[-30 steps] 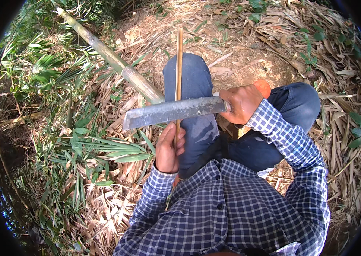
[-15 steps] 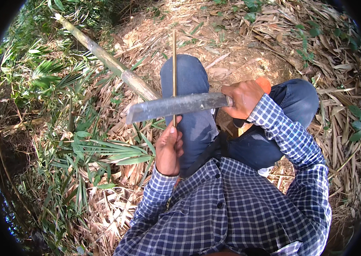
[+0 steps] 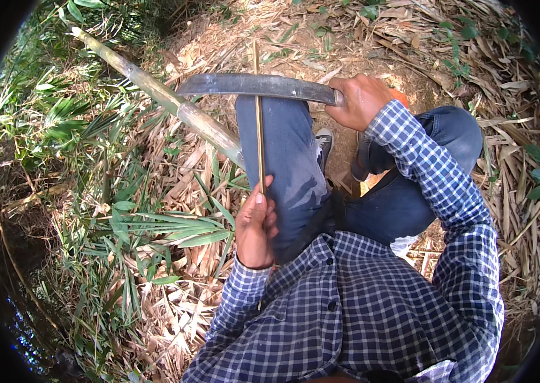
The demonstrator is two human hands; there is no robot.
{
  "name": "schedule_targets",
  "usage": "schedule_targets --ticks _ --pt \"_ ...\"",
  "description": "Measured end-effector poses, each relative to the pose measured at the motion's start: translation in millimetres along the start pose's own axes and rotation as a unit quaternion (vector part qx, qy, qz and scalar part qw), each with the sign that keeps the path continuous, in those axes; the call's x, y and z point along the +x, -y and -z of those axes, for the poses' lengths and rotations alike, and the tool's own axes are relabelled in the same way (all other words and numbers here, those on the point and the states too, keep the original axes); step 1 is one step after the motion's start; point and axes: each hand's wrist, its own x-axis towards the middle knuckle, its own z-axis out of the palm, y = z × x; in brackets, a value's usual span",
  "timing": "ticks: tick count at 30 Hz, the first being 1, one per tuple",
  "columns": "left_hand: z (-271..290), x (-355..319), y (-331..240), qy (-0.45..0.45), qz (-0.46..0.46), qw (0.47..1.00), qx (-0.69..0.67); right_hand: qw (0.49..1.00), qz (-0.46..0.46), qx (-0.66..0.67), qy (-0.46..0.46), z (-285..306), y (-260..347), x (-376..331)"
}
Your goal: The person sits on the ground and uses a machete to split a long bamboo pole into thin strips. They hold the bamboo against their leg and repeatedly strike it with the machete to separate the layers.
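Note:
A thin bamboo strip [image 3: 259, 140] stands lengthwise over my left thigh, pinched between the thumb and fingers of my left hand [image 3: 257, 223]. Its far end reaches past the knee. My right hand [image 3: 360, 101] is wrapped round the handle of a long machete [image 3: 257, 85], whose orange end shows beyond my fist. The dark blade points left and lies across the strip near its far end, just beyond my left knee. Whether its edge touches the strip I cannot tell.
A long bamboo pole [image 3: 155, 96] slants from the upper left down to my left knee. Green leaves [image 3: 180, 230] and undergrowth crowd the left side. Dry bamboo leaves [image 3: 512, 159] cover the ground at right. My shoe [image 3: 325, 145] shows between my bent legs.
The machete has moved away from my body along the strip, from near my left hand to close to the far end. My left hand keeps its grip in nearly the same place.

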Motion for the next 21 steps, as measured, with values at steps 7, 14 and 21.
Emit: schedule_targets --ticks 7,14,21 --pt "5.0 -2.3 3.5 -0.009 0.003 1.0 0.013 0.996 0.087 -0.027 -0.003 -8.1 -12.6 14.8" --pt "4.8 -1.3 7.7 -0.036 -0.01 0.999 0.02 0.995 0.099 -0.009 -0.01 -4.8 -4.9 18.2" --pt "4.5 0.3 9.2 -0.022 -0.02 0.999 0.027 0.992 -0.11 0.033 -0.05 -7.7 -44.5 65.7"
